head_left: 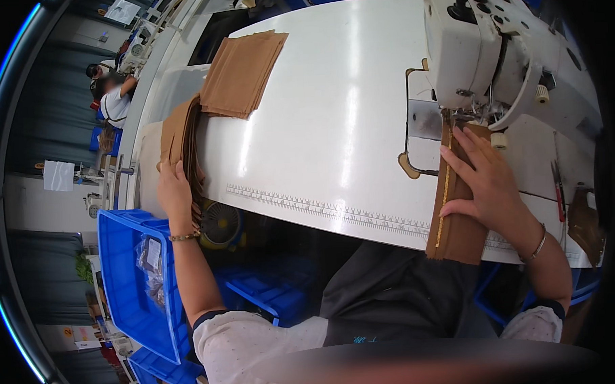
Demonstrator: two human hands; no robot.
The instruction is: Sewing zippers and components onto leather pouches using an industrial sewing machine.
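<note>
Under the presser foot of the white sewing machine (pixel 468 47) lies a brown fabric piece (pixel 458 237) with a gold-coloured zipper (pixel 444 204) running along it. My right hand (pixel 487 186) rests on this piece, fingers spread and pointing toward the needle area. At the table's left edge, my left hand (pixel 175 193) has its fingers bent against a stack of brown fabric pieces (pixel 182 132) that droops over the edge. Its thumb is mostly hidden. Just beyond, another pile of brown fabric pieces (pixel 242 72) lies flat on the white table (pixel 319 124).
A ruler strip (pixel 321 208) follows the table's front edge. Red-and-black tweezers or snips (pixel 559 190) lie to the right of the machine. Blue bins (pixel 138 279) stand at lower left, one with plastic bags inside. Another person (pixel 114 97) sits at far left.
</note>
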